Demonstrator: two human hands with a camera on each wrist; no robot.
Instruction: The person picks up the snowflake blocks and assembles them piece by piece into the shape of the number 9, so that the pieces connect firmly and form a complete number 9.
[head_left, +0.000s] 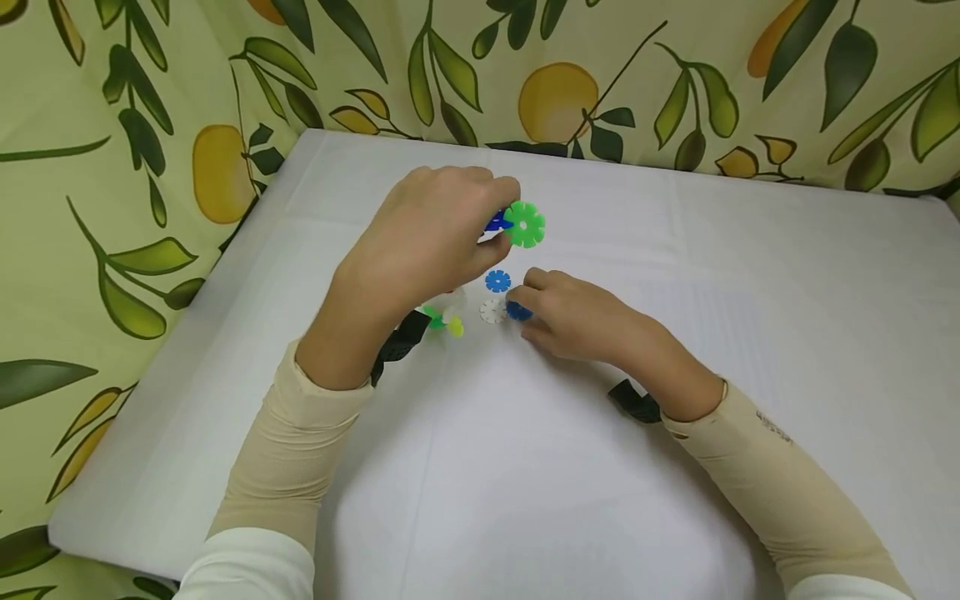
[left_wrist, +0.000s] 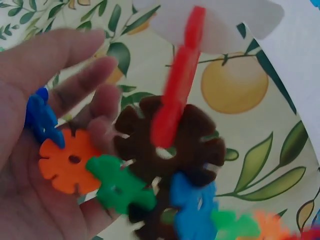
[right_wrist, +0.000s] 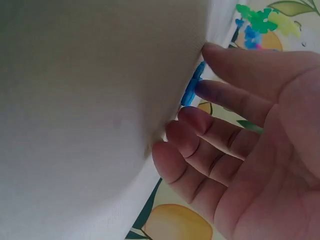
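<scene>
My left hand (head_left: pixel 431 233) is raised over the table, gripping a chain of slotted plastic flower discs. In the head view a green disc (head_left: pixel 524 225) sticks out past its fingertips. The left wrist view shows an orange disc (left_wrist: pixel 70 162) by the palm, joined to a blue one (left_wrist: pixel 45 117), a green one (left_wrist: pixel 119 184) and a brown one (left_wrist: pixel 140 137). Red discs (left_wrist: pixel 182 75) stand edge-on there. Down at the tabletop, my right hand (head_left: pixel 581 317) reaches to a loose dark blue disc (head_left: pixel 518 310). Its index fingertip touches the disc, and the thumb stands apart.
A white disc (head_left: pixel 492 312) and a lighter blue disc (head_left: pixel 498 281) lie beside the right fingertips. Green and yellow pieces (head_left: pixel 454 326) show below the left hand. The white tabletop (head_left: pixel 525 467) borders a fruit-patterned cloth (head_left: pixel 480 75) at the back and left.
</scene>
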